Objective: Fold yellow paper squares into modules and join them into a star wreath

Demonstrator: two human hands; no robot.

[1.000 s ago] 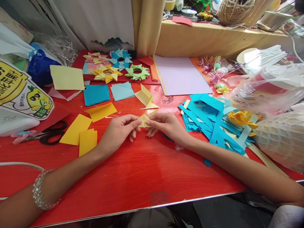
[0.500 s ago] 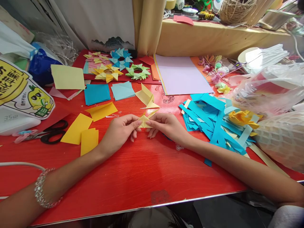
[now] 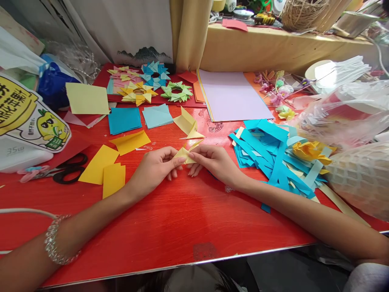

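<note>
A small piece of folded pale yellow paper [image 3: 183, 153] is pinched between my two hands, just above the red table [image 3: 194, 211]. My left hand [image 3: 156, 162] grips its left side with thumb and fingers. On its right side, the thumb and fingers of my right hand [image 3: 212, 162] are closed. Part of the paper is hidden behind my fingertips. Just beyond lies another folded pale yellow paper piece [image 3: 186, 123]. Orange-yellow paper slips [image 3: 99, 164] lie left of my left hand. Right of my right hand is a heap of blue paper strips [image 3: 261, 152].
Folded paper rings [image 3: 176, 92] rest at the back. Stacked blue squares [image 3: 124, 120], light blue squares [image 3: 157, 116] and large lilac sheets [image 3: 234, 95] lie in front of them. Black-handled scissors [image 3: 68, 168] lie at left. Plastic-wrapped items [image 3: 355, 174] crowd the right side.
The folded paper has tilted slightly between my fingers, and my left thumb has shifted a little to the right. Both hands stay in nearly the same place.
</note>
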